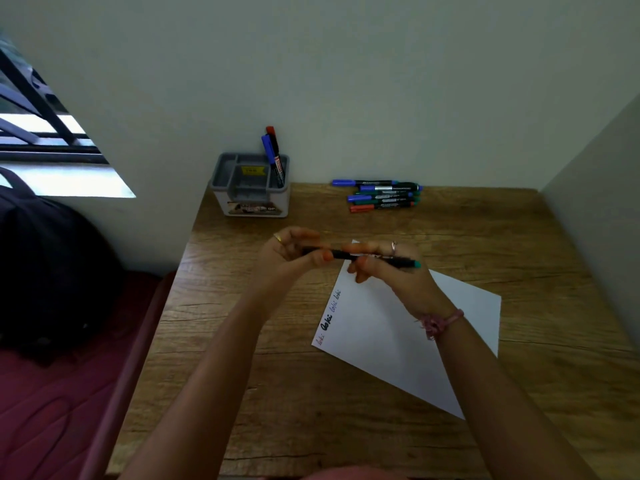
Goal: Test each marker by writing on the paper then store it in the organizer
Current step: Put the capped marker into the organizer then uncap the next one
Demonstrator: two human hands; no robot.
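The organizer [251, 184] stands at the far left corner of the counter [346, 427], two markers [275, 157] upright in its right compartment. A pile of markers [381, 195] lies along the far edge, right of the organizer and well apart from it. The paper [388, 341] lies askew right of the counter's middle. Above its far corner, the left hand [291, 252] and right hand [388, 268] hold one marker [401, 261] level between them.

Dim, soft-focused picture; daylight enters from the window [52, 140] at left, wide-angle bending at the edges
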